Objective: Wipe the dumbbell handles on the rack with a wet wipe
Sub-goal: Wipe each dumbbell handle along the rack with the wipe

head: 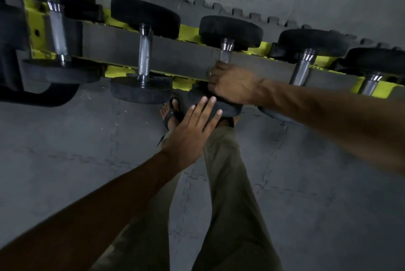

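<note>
Several black dumbbells with chrome handles lie across a grey and yellow rack. My right hand is wrapped around the handle of the middle dumbbell, covering its lower half. No wipe shows in the fist; it may be hidden inside. My left hand rests flat, fingers spread, on the near black head of that same dumbbell. To the left stands another dumbbell with its bare knurled handle in full sight. Further handles lie to the right.
Grey interlocking floor mats cover the ground under the rack. My legs in light trousers and a sandalled foot stand just below the middle dumbbell. A larger dumbbell sits at the far left.
</note>
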